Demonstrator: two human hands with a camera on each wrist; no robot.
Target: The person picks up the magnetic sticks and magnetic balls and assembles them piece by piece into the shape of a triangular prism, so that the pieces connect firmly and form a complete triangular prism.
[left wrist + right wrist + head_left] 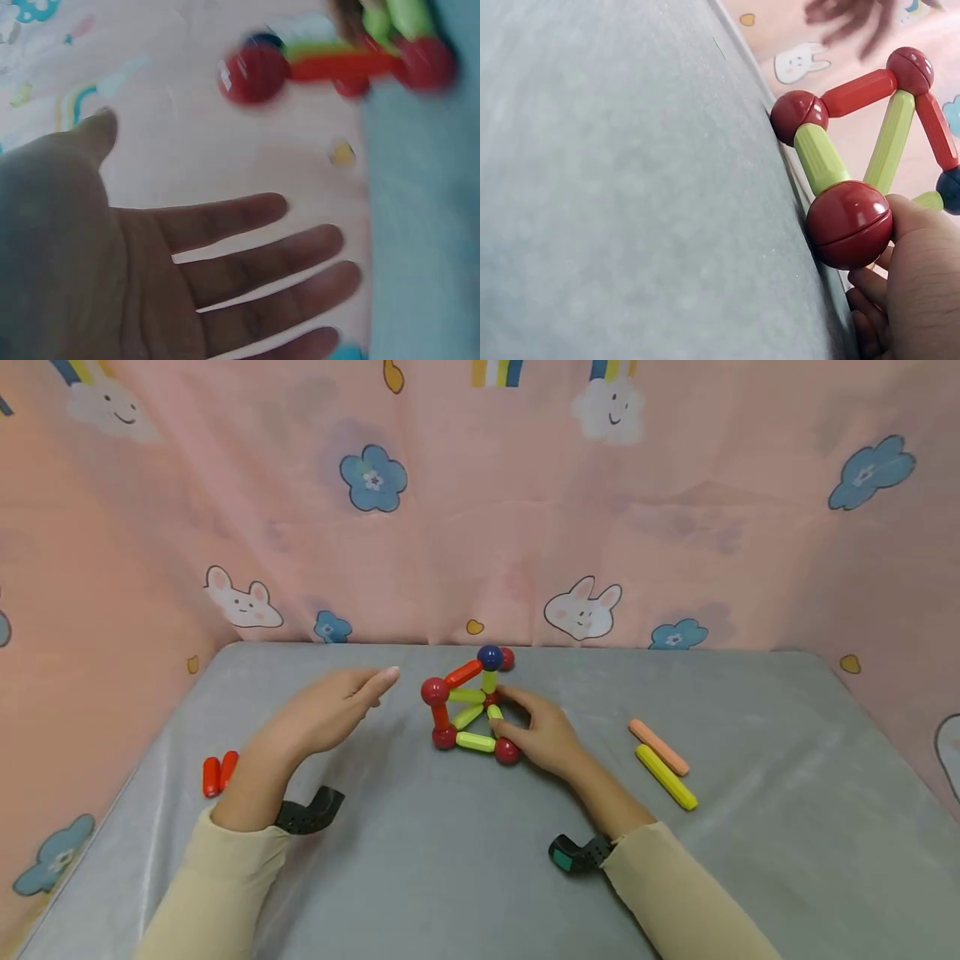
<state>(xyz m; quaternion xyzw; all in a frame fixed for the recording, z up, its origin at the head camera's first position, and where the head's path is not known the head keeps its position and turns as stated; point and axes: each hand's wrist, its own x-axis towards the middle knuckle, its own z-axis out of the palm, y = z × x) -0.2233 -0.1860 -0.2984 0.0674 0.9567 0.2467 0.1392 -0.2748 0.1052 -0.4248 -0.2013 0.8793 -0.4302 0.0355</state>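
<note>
A frame of magnetic rods and balls point(476, 742) stands on the grey table, with yellow-green rods low down and red rods higher up. Red balls join its corners, and a blue ball point(490, 657) sits at the top with another red ball point(507, 659) beside it. My right hand point(547, 735) grips the frame's right side, thumb by the front red ball point(849, 225) and the other fingers partly hidden behind. To the left of the frame, my left hand point(322, 714) hovers apart from it, fingers extended and spread in the left wrist view, holding nothing.
Two short red rods point(212, 777) lie beside the left forearm. A peach rod point(658, 747) and a longer yellow rod point(666, 777) lie to the right of the right hand. Pink printed cloth point(480, 560) rises behind the table's back edge.
</note>
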